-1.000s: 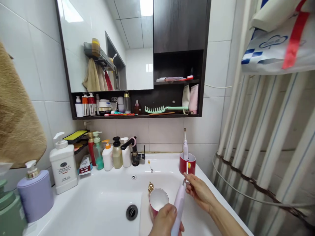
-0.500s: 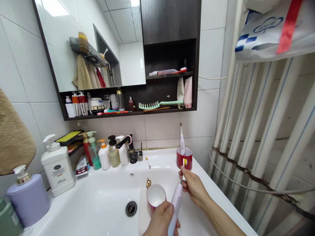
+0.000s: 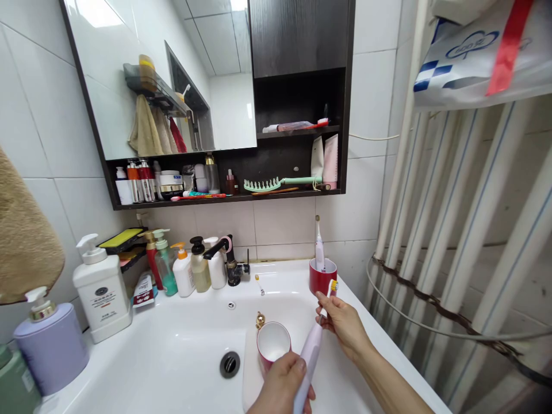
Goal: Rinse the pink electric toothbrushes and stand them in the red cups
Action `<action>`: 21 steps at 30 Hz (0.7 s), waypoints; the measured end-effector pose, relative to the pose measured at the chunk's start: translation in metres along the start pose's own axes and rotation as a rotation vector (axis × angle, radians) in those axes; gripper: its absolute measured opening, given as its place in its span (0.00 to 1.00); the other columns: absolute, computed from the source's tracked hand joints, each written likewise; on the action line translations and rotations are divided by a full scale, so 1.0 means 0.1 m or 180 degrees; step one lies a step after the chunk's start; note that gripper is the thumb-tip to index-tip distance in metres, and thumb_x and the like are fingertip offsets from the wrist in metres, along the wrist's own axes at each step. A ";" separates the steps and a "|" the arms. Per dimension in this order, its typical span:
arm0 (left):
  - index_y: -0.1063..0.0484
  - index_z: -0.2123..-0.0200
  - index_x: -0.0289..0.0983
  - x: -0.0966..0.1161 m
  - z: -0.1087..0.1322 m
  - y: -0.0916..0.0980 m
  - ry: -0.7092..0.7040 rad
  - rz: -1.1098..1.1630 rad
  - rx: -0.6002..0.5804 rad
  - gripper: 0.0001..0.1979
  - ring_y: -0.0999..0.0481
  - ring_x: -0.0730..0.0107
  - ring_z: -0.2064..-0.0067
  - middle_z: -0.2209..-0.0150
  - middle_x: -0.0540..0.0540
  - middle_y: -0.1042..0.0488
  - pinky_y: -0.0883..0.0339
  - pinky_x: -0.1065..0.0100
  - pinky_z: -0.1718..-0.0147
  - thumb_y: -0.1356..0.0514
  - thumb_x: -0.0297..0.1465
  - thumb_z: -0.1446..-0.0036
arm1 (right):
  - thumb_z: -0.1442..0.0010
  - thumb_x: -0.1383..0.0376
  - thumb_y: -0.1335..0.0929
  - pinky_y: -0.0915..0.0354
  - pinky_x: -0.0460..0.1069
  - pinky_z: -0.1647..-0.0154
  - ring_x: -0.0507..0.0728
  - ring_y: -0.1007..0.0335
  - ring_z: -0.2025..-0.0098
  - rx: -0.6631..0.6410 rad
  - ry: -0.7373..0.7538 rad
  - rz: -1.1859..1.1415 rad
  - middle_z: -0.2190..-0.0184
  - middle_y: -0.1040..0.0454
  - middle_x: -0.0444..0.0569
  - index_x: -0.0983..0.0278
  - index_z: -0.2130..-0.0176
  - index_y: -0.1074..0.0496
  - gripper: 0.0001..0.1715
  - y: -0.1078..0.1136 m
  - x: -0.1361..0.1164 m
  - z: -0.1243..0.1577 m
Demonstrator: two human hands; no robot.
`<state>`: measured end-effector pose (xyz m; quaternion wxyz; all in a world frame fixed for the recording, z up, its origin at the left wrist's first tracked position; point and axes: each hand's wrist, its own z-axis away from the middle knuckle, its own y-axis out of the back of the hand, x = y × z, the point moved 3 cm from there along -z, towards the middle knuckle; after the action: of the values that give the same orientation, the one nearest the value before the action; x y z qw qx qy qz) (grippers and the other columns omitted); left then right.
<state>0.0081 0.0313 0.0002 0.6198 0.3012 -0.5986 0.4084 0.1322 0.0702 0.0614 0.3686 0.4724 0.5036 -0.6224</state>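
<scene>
My left hand [image 3: 282, 388] is wrapped round the lower body of a pale lilac electric toothbrush [image 3: 309, 359], which tilts up to the right above the sink. My right hand [image 3: 342, 325] pinches the thin neck of its brush head [image 3: 332, 286], whose yellow and white bristles point up next to a red cup [image 3: 323, 277]. That red cup stands on the sink's right rim with a second white electric toothbrush [image 3: 319, 248] upright in it. Just left of my hands, a pink cup [image 3: 273, 344] with a white inside sits in the basin.
A white sink [image 3: 172, 351] with a drain [image 3: 230, 364] and a black tap [image 3: 228, 261]. Several pump bottles line the back and left rim. A dark shelf under a mirror holds toiletries and a green comb [image 3: 276, 184]. White radiator pipes [image 3: 466, 230] stand to the right.
The view dropped and shifted slightly. My right hand has drawn the brush head up and to the right, so the bristles now show beside the red cup. My left hand kept its grip.
</scene>
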 end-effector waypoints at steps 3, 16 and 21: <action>0.48 0.77 0.36 -0.02 -0.01 0.00 0.0036 -0.0055 -0.0004 0.22 0.40 0.82 0.86 0.83 0.52 0.37 0.51 0.77 0.88 0.53 0.50 0.64 | 0.63 0.60 0.35 0.45 0.42 0.84 0.46 0.42 0.87 0.0069 0.0027 0.0094 0.89 0.39 0.38 0.65 0.82 0.42 0.13 0.01 0.03 -0.01; 0.48 0.77 0.36 -0.03 -0.02 0.02 0.0028 -0.0103 0.0162 0.23 0.40 0.81 0.86 0.83 0.52 0.37 0.51 0.76 0.88 0.53 0.51 0.64 | 0.60 0.58 0.37 0.42 0.42 0.81 0.49 0.36 0.81 -0.0117 -0.0124 0.0278 0.83 0.33 0.43 0.66 0.76 0.38 0.13 0.01 0.00 0.01; 0.48 0.77 0.36 -0.02 -0.01 -0.01 0.0098 -0.0003 0.0282 0.25 0.42 0.82 0.88 0.85 0.53 0.38 0.52 0.76 0.89 0.53 0.53 0.69 | 0.60 0.59 0.36 0.42 0.42 0.81 0.47 0.37 0.82 -0.0150 -0.0098 0.0227 0.85 0.34 0.41 0.65 0.78 0.40 0.12 0.00 0.04 -0.01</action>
<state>0.0095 0.0314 -0.0016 0.6152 0.3224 -0.5702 0.4388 0.1312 0.0714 0.0571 0.4092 0.4716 0.4952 -0.6041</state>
